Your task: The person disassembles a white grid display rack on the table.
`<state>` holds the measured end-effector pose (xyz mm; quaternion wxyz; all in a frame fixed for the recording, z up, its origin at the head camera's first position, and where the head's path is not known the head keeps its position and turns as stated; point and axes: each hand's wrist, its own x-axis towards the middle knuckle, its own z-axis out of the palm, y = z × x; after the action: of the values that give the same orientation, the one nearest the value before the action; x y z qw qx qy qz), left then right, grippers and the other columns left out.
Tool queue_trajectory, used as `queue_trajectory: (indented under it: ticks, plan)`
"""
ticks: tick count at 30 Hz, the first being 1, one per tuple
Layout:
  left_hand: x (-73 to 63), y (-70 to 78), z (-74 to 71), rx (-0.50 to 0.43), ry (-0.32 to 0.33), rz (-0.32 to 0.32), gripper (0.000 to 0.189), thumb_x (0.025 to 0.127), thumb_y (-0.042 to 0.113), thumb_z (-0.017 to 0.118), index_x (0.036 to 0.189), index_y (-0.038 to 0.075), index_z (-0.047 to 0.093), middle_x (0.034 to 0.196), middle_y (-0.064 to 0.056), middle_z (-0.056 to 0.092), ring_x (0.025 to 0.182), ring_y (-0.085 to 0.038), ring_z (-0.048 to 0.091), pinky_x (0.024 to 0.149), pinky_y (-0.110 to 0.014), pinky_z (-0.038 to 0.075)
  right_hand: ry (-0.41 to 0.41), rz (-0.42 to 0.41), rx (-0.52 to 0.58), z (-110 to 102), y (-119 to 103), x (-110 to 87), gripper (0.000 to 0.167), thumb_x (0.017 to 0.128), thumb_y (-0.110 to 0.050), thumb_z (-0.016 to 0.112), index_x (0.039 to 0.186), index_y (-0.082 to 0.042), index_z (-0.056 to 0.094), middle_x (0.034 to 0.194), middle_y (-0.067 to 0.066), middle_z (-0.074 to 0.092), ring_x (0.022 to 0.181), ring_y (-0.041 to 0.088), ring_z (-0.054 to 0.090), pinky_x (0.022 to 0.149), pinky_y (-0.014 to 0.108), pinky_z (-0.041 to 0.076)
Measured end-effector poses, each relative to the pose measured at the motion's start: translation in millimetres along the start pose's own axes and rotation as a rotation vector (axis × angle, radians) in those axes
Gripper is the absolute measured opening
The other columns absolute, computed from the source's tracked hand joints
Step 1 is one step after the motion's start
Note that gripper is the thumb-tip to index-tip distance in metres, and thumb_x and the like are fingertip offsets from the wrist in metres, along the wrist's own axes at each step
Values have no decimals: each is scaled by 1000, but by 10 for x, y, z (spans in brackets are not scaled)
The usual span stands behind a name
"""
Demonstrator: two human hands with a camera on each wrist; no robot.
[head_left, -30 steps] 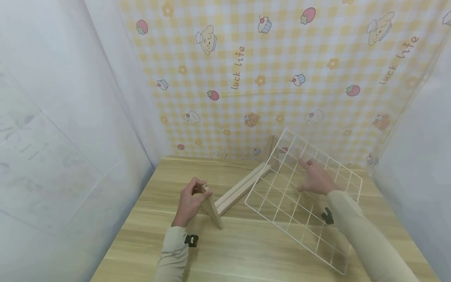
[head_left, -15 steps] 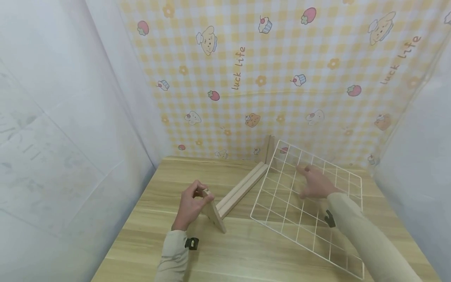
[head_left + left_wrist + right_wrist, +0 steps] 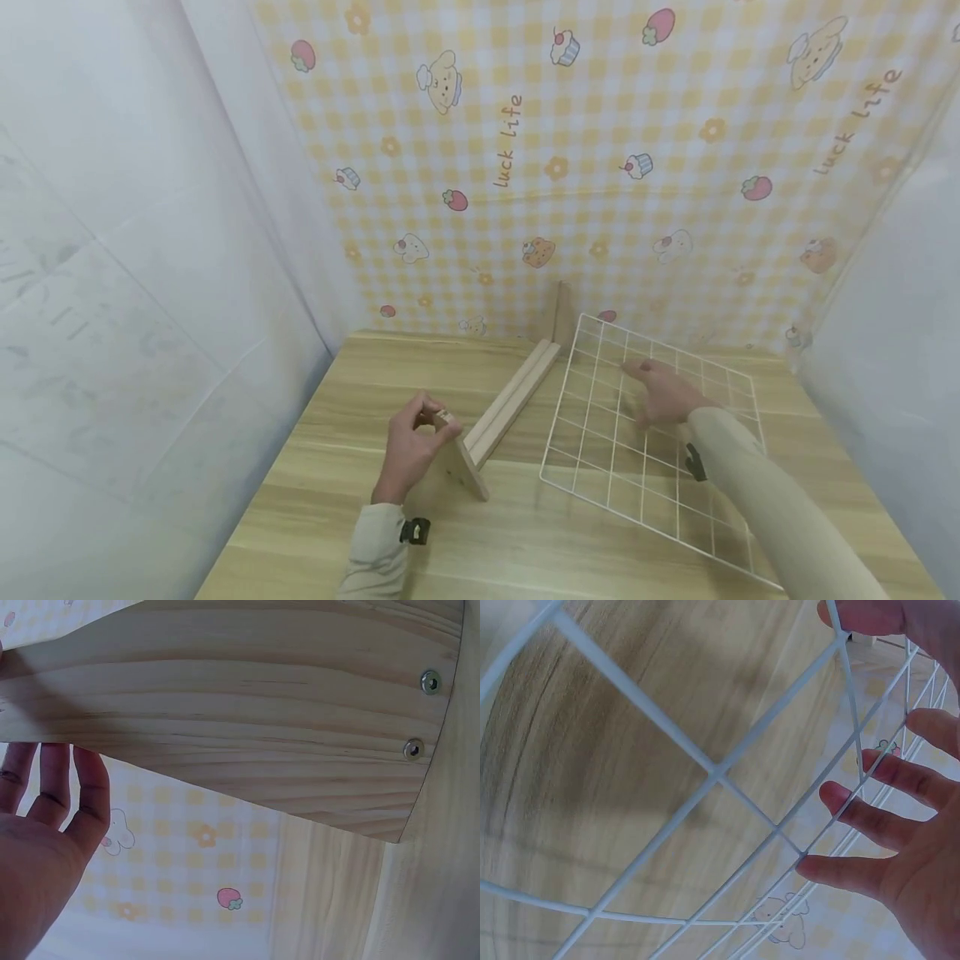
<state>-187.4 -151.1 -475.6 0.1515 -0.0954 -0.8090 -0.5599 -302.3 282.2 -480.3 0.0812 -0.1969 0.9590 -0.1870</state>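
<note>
A wooden stand has two end panels joined by a pair of parallel bars [image 3: 517, 400]. My left hand [image 3: 408, 448] pinches the upper end of the near panel [image 3: 470, 471], thumb and fingers on its opposite edges. Two metal bolts [image 3: 430, 682] show low on that panel in the left wrist view. My right hand [image 3: 663, 392] holds a white wire grid [image 3: 642, 524] at a slant to the right of the stand. In the right wrist view the fingers [image 3: 874, 821] are spread against the wires, and the thumb [image 3: 866, 616] passes behind one wire.
The far end panel [image 3: 559, 315] stands close to the checked curtain [image 3: 487, 225] behind the wood-grain table [image 3: 337, 467]. White sheets [image 3: 247, 167] hang at both sides. Black wrist straps [image 3: 415, 532] show at the cuffs.
The wooden stand has turned, its far end moving left and its near end toward me and right. The wire grid has swung and lowered, its upper corner moving left and down.
</note>
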Motion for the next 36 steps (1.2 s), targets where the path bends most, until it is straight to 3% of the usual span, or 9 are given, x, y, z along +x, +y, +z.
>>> queue_trajectory:
  ticks: [8, 14, 21, 27, 36]
  plan:
    - [-77, 31, 77, 5, 50, 32, 26, 78, 11, 85, 87, 13, 60, 94, -3, 72, 79, -5, 62, 90, -32, 53, -20, -32, -68, 99, 30, 76, 111, 57, -15, 93, 153, -4, 38, 130, 28, 52, 107, 37, 57, 81, 49, 60]
    - [-139, 58, 134, 26, 85, 82, 27, 78, 14, 85, 88, 12, 60, 95, -4, 72, 78, -3, 60, 85, -26, 53, -29, -45, -101, 138, -13, 126, 112, 57, -14, 93, 152, -2, 37, 131, 30, 51, 109, 38, 55, 82, 47, 60]
    - [-175, 52, 212, 61, 140, 185, 31, 73, 10, 87, 89, 10, 60, 92, -6, 71, 80, -3, 58, 80, -24, 52, -56, -25, -103, 176, -106, 196, 111, 57, -13, 94, 152, -3, 37, 132, 29, 50, 104, 36, 57, 73, 42, 60]
    - [-196, 45, 308, 66, 181, 279, 33, 73, 17, 88, 88, 8, 60, 89, -8, 71, 82, -4, 61, 75, -23, 53, -95, 18, -92, 200, -158, 224, 111, 59, -11, 93, 154, -5, 36, 132, 25, 51, 93, 26, 56, 66, 34, 57]
    - [-251, 76, 425, 40, 225, 253, 33, 72, 9, 88, 85, 10, 58, 88, 0, 67, 85, -6, 58, 77, -22, 51, -116, 43, -108, 321, -71, 365, 113, 56, -12, 93, 154, -8, 37, 135, 27, 51, 85, 22, 57, 65, 35, 56]
